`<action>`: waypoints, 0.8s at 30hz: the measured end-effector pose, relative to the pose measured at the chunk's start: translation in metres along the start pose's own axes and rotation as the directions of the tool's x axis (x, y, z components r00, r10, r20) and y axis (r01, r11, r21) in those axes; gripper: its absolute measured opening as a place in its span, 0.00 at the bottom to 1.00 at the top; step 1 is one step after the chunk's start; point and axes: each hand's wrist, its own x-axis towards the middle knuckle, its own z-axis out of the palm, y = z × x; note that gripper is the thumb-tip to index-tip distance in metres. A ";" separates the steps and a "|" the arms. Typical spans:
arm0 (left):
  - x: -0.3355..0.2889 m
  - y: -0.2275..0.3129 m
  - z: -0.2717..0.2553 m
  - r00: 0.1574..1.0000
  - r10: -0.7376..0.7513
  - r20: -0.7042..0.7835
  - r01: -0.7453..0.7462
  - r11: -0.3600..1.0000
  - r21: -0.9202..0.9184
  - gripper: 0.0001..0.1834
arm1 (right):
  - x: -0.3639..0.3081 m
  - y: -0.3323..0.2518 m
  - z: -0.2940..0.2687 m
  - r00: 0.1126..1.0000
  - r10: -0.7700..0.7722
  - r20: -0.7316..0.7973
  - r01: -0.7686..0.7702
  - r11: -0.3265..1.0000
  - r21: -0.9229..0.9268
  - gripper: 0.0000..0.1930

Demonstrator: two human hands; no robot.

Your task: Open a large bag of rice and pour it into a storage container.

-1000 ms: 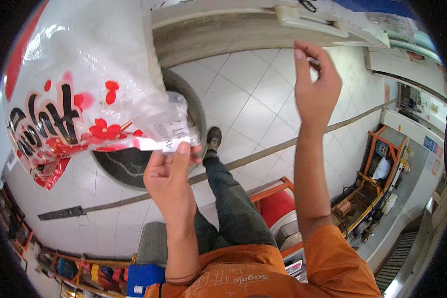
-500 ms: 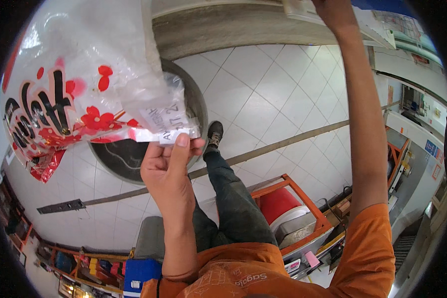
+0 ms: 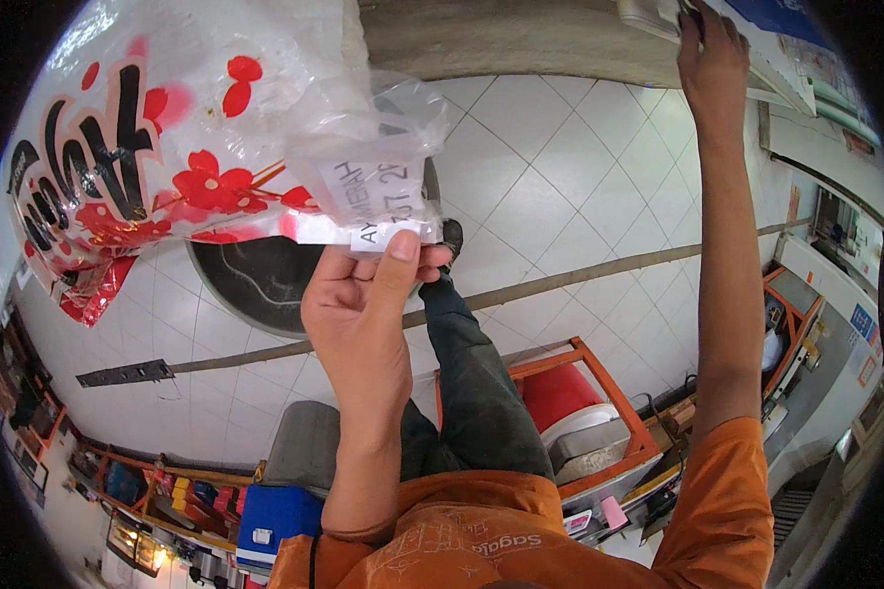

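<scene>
My left hand (image 3: 363, 314) pinches the labelled end of a clear plastic bag (image 3: 403, 167) between thumb and fingers. A white label with dark print (image 3: 368, 234) shows just above the thumb. Against it hangs a large, creased white plastic bag (image 3: 196, 118) with red flowers and black lettering; where the two bags join I cannot tell. High at the right, my right arm is stretched out. My right hand (image 3: 712, 59) has its fingers curled at the edge of a white panel (image 3: 648, 14); what they grip is hidden.
Behind the bags, a round dark tub (image 3: 255, 285) stands on the white tiled floor (image 3: 550, 187). A grey strip (image 3: 560, 285) crosses the tiles. Near me are an orange frame (image 3: 614, 432) with a red container (image 3: 560, 398), and a blue cooler box (image 3: 280, 520).
My left hand and both bags have shifted right and slightly up in the picture. My right hand has come further into view at the upper right.
</scene>
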 end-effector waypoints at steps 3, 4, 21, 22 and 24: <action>0.002 -0.001 0.000 1.000 -0.010 0.004 0.010 1.000 -0.007 0.15 | -0.030 -0.010 -0.024 0.996 0.088 -0.004 -0.085 0.978 0.190 0.13; 0.001 0.001 -0.001 1.000 -0.006 0.007 0.006 1.000 -0.004 0.15 | -0.043 -0.027 -0.045 0.957 0.270 0.104 -0.289 0.884 0.368 0.14; 0.004 -0.009 -0.006 0.997 0.060 0.048 -0.055 0.993 -0.106 0.13 | -0.155 -0.256 -0.223 0.422 0.231 0.877 -0.687 -0.549 0.476 0.08; 0.004 -0.009 -0.007 0.997 0.058 0.048 -0.052 0.993 -0.106 0.13 | -0.154 -0.258 -0.222 0.411 0.253 0.876 -0.682 -0.552 0.480 0.09; 0.004 -0.008 -0.007 0.995 0.072 0.066 -0.066 0.993 -0.102 0.12 | -0.153 -0.258 -0.220 0.401 0.273 0.874 -0.677 -0.555 0.484 0.09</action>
